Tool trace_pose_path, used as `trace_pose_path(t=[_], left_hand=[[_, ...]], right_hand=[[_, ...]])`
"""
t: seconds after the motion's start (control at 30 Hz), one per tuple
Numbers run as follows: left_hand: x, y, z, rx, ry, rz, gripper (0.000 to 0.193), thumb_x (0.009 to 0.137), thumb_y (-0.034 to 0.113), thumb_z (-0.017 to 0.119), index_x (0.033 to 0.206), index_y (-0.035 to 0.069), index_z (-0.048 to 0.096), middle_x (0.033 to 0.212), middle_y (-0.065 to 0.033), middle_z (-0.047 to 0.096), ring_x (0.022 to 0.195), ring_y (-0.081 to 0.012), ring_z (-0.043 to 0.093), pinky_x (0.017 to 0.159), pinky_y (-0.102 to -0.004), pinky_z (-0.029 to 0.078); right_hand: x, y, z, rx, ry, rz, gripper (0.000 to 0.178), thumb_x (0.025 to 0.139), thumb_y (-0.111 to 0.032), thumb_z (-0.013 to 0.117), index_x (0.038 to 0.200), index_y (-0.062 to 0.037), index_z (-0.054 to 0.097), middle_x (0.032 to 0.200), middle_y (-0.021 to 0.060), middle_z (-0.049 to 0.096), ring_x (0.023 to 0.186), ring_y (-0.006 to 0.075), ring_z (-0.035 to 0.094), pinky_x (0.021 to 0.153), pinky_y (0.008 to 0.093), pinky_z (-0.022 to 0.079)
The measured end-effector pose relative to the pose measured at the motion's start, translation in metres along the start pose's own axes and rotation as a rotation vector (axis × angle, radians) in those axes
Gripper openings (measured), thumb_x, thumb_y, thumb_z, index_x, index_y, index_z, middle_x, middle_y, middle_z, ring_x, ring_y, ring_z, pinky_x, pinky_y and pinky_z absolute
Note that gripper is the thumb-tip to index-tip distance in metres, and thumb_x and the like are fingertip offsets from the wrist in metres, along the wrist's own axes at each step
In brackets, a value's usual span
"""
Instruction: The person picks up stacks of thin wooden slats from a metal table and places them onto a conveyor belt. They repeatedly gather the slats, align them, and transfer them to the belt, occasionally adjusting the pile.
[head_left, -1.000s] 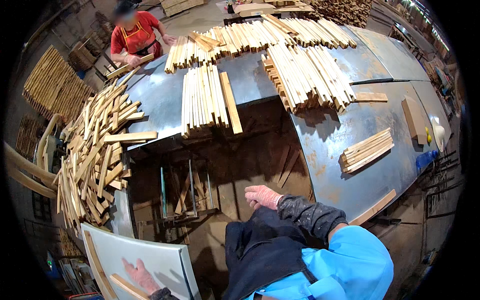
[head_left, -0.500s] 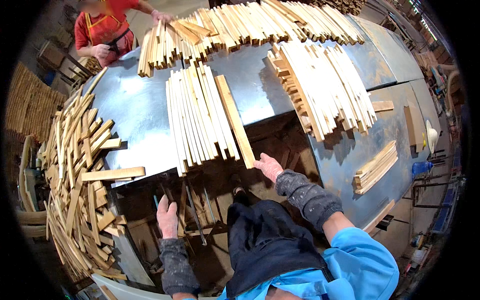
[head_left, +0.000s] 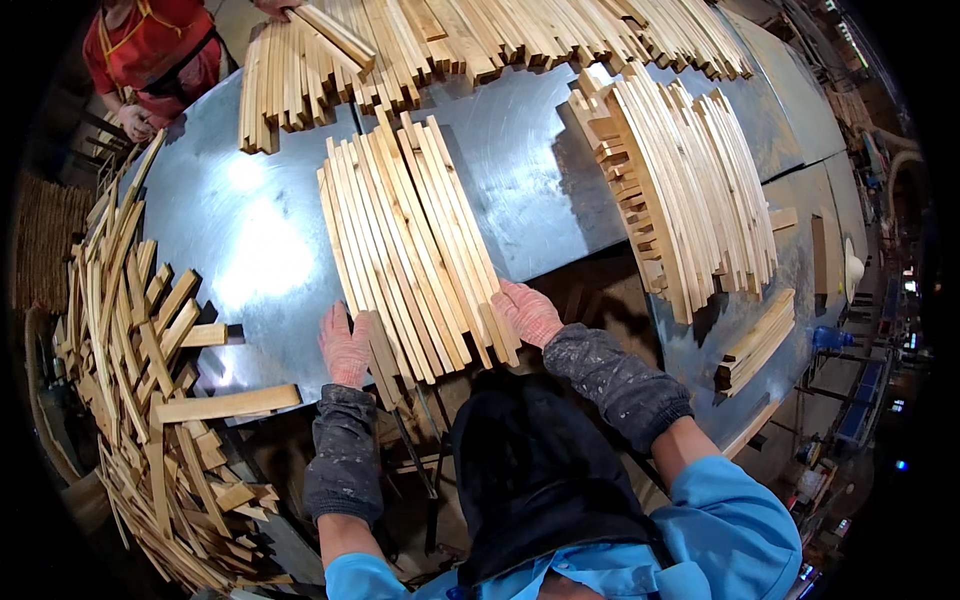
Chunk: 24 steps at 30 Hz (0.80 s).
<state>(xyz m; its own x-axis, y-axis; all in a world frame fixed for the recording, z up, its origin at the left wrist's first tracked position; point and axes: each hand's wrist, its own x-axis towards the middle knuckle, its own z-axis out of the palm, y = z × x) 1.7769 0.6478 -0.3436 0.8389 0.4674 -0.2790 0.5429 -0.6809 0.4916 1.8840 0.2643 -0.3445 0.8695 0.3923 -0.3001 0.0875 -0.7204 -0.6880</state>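
Observation:
A row of pale wooden strips (head_left: pixel 405 235) lies side by side in front of me, the near ends poking past the table edge. My left hand (head_left: pixel 345 345), in a pinkish knit glove, rests against the row's left side near its front end, fingers stretched forward. On the opposite side, my right hand (head_left: pixel 528 312), gloved the same way, is closed against the outermost strip by its near end. Its fingertips are partly hidden by the wood. Dark sleeve covers run over both my forearms.
A stacked block of strips (head_left: pixel 690 190) stands to the right, with a small bundle (head_left: pixel 757 342) nearer. Loose strips (head_left: pixel 150 400) heap up at the left. Along the far side of the metal table (head_left: pixel 220 230) runs a long row (head_left: pixel 480 40), where a person in red (head_left: pixel 155 60) works.
My left hand has risen from below the table edge to the row's left side. The separate strip at my right hand now lies against the row. The far person's right-side hand has shifted.

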Motion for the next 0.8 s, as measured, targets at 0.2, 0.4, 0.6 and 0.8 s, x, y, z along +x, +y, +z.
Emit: trace_pose_path(t=[0.2,0.4,0.6,0.8], left_hand=[[0.03,0.001,0.003,0.111,-0.059,-0.066,0.088,0.107,0.068,0.045,0.17,0.007,0.033,0.179,-0.0237,0.018,0.166,-0.0448,0.01,0.134,-0.0552,0.002],[0.018,0.036,0.024,0.059,-0.075,-0.067,0.097,0.103,0.072,0.049,0.171,0.005,0.028,0.179,-0.0247,0.016,0.167,-0.0418,0.007,0.135,-0.0522,-0.003],[-0.029,0.098,-0.001,0.086,-0.212,-0.211,0.099,0.099,0.062,0.066,0.169,0.003,0.028,0.167,-0.0279,0.036,0.157,-0.0412,0.033,0.131,-0.0541,0.023],[-0.08,0.066,0.055,-1.049,-0.164,-0.231,0.101,0.085,0.002,0.085,0.168,0.008,0.029,0.145,-0.0145,0.061,0.125,-0.0244,0.065,0.107,-0.038,0.056]], right_hand=[[0.051,0.001,-0.013,0.237,0.268,0.016,0.057,0.108,-0.03,0.066,0.152,0.0039,0.055,0.147,0.0262,0.063,0.136,0.0376,0.061,0.116,0.0417,0.046],[0.076,-0.038,0.018,0.477,0.146,0.1,0.07,0.105,-0.025,0.068,0.164,0.0005,0.041,0.16,0.0271,0.051,0.146,0.0361,0.052,0.122,0.0394,0.04],[0.042,-0.017,0.003,0.704,0.155,0.154,0.078,0.103,-0.023,0.071,0.169,-0.0027,0.034,0.165,0.0208,0.048,0.149,0.0318,0.049,0.124,0.0374,0.036],[-0.026,-0.006,0.005,0.999,0.129,0.385,0.086,0.098,-0.011,0.08,0.169,-0.0025,0.032,0.165,0.0183,0.047,0.141,0.0268,0.054,0.119,0.0341,0.042]])
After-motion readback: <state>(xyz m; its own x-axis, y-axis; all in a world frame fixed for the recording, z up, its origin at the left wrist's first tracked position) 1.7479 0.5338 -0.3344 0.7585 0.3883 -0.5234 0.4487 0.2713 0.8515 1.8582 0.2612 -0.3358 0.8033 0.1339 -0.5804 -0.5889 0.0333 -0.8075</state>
